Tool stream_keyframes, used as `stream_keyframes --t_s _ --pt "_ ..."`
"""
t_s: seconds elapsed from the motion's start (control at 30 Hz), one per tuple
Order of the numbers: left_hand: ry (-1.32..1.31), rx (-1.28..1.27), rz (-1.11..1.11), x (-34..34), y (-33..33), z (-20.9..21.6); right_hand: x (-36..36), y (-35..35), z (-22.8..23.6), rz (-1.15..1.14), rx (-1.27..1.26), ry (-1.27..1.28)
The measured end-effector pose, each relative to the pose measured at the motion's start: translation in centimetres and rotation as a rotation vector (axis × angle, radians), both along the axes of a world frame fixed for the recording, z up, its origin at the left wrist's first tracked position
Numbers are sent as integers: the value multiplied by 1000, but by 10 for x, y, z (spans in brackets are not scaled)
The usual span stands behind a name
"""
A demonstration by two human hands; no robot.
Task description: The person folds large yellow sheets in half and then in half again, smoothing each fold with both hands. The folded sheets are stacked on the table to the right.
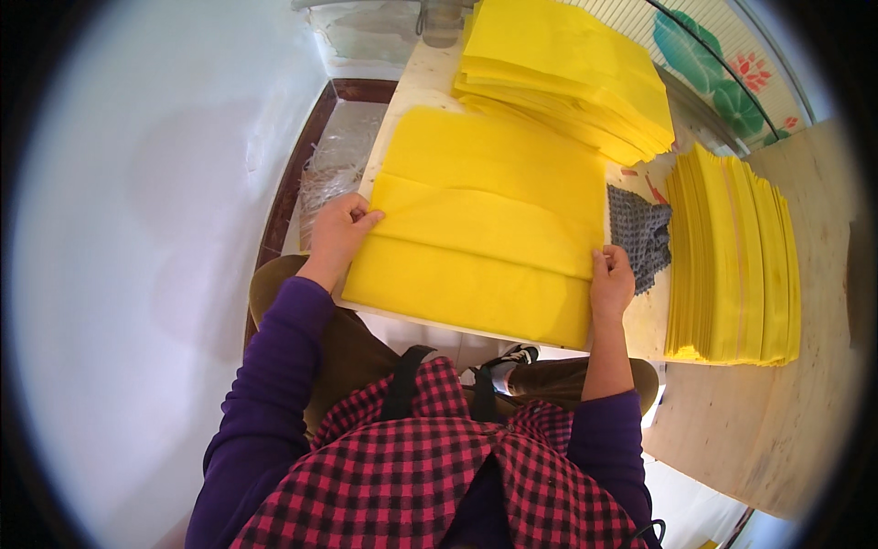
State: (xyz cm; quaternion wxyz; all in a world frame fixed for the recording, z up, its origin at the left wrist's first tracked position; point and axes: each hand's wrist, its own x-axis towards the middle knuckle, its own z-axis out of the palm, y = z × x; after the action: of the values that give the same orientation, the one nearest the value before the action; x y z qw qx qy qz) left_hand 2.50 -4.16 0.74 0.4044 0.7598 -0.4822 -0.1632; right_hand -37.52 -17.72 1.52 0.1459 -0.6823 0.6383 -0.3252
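A flat yellow fabric sheet (476, 220) lies in front of me on the wooden table, with a folded edge running across its middle. At the left end of that fold, my left hand (343, 229) pinches the sheet's edge between thumb and fingers. My right hand (612, 274) grips the opposite edge, at the fold's right end. Both hands are closed on the fabric. Whether it is one layer or several under the fold, I cannot tell.
Beyond the sheet rises a thick pile of yellow fabric (567, 73). To the right stands another folded yellow stack (732, 261), with a crumpled grey cloth (637, 233) between it and the sheet. A white wall (137, 274) borders the left side; clear plastic wrapping (338, 174) lies beside the table.
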Motion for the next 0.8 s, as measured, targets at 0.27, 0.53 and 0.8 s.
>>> stream_keyframes --t_s 0.27,0.53,0.8 --pt "112 -5 29 1 -1 -4 0 0 1 -6 -6 17" --pt "8 34 27 -2 -2 4 -3 0 -2 -13 0 -8" --pt "52 26 26 -3 -3 3 15 8 19 22 -192 -390"
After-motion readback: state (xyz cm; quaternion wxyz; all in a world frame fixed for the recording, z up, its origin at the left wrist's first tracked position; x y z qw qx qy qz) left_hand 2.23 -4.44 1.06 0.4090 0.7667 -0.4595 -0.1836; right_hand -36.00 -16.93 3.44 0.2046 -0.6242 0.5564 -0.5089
